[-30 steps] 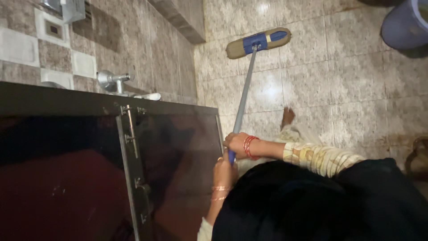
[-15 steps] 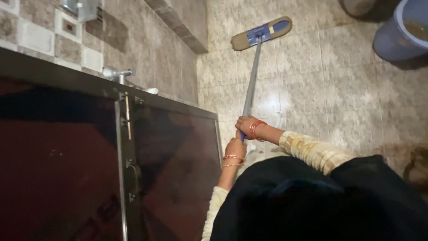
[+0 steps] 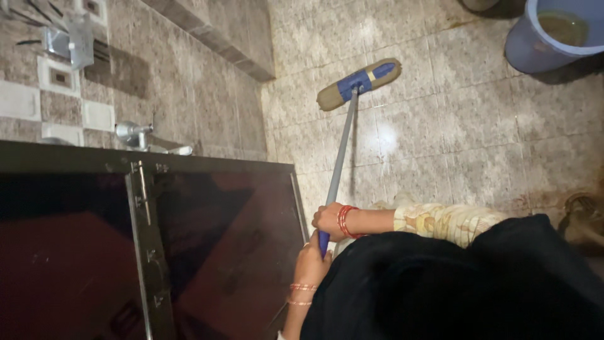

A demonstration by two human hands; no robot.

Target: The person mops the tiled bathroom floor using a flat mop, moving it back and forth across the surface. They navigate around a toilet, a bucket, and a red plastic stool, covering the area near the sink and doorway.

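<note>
1. The right hand [image 3: 329,221] is wrapped around the mop handle [image 3: 338,171], fingers closed on the grey shaft just above its blue end; red bangles sit at the wrist.
2. The left hand [image 3: 311,259] grips the same handle lower down, at about 7 o'clock from the right hand and touching it; its fingers curl round the blue tip, and thin bangles ring the wrist.
3. The handle runs from the hands toward 12 o'clock, tilted slightly right, to the mop head [image 3: 358,84].
4. The mop head is flat, tan with a blue clamp in its middle, lying on the tiled floor [image 3: 453,138] with its long side slanted up to the right.
5. A blue bucket [image 3: 553,38] stands at 2 o'clock from the mop head, well apart, with murky water inside.
6. A dark door [image 3: 207,252] with a metal strip fills the lower left, at 9 o'clock from the hands and just beside them.
7. A metal tap [image 3: 135,133] sticks out of the tiled wall [image 3: 189,82] above the door, at 10 o'clock from the hands.
8. The right sleeve [image 3: 447,221] is pale and patterned; a black garment covers the lower right.
</note>
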